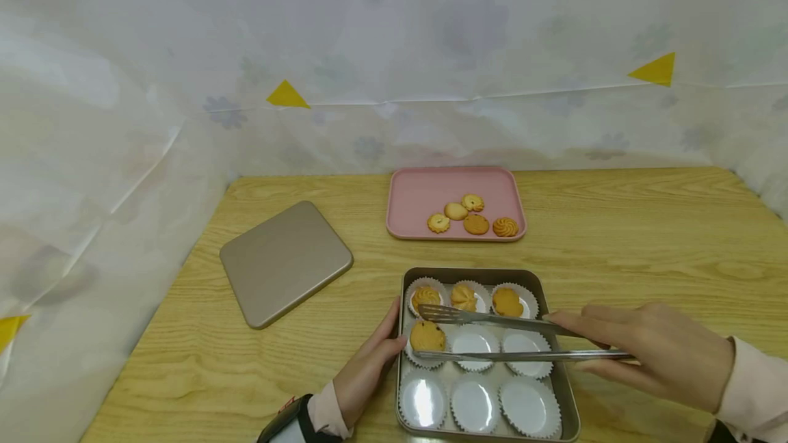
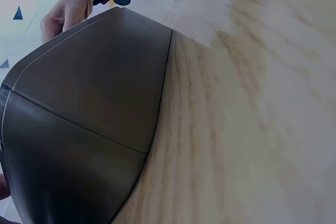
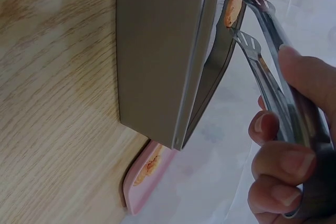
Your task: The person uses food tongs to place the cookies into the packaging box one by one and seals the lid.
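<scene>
A metal baking tin (image 1: 571,405) holds white paper cups in rows. Three cookies sit in the back cups, among them a swirled cookie (image 1: 425,296) at the left. My right hand (image 1: 661,351) grips metal tongs (image 1: 492,356), thumb on one arm and fingers curled round the other. The spread tong tips stand on either side of a round speckled cookie (image 1: 427,336) at the left middle cup; whether they touch it, I cannot tell. Against the tin's left side my left hand (image 1: 368,368) rests, its fingers fairly straight along the outer wall.
Behind the tin lies a pink tray (image 1: 418,190) with several cookies (image 1: 475,224) on it. A flat metal lid (image 1: 286,262) is on the wooden table (image 1: 185,354) at the left. Patterned sheeting (image 1: 431,33) hangs along the table's back and sides.
</scene>
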`<state>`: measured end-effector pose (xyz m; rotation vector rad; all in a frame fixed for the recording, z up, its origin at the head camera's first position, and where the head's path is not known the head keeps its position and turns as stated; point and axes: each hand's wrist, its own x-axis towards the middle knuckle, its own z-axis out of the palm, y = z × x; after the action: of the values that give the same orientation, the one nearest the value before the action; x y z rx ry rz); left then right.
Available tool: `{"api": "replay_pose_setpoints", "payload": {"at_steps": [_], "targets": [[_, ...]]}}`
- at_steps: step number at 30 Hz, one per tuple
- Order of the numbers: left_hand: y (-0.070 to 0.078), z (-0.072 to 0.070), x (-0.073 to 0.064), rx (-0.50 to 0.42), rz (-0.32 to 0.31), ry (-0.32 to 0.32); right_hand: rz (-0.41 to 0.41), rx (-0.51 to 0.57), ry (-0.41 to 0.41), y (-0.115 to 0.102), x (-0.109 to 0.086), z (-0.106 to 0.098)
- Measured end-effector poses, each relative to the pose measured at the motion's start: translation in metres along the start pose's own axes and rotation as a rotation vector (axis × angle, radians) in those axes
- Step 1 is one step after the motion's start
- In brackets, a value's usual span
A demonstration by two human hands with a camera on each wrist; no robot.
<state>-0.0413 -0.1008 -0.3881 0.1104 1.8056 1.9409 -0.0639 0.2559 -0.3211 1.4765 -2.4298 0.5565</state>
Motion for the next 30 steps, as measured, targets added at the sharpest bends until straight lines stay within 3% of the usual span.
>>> {"api": "replay_pose_setpoints", "payload": {"at_steps": [17,23,30], "targets": [[0.001,0.001,-0.002,0.000,0.025,0.005,-0.027,-0.058,-0.053,-0.002,0.018,0.010],[0.001,0.001,-0.001,0.006,0.025,0.010,-0.036,-0.078,-0.077,0.000,0.021,0.006],[0.001,0.001,-0.001,0.007,0.011,0.015,-0.015,-0.028,-0.133,0.000,0.019,-0.001]]}}
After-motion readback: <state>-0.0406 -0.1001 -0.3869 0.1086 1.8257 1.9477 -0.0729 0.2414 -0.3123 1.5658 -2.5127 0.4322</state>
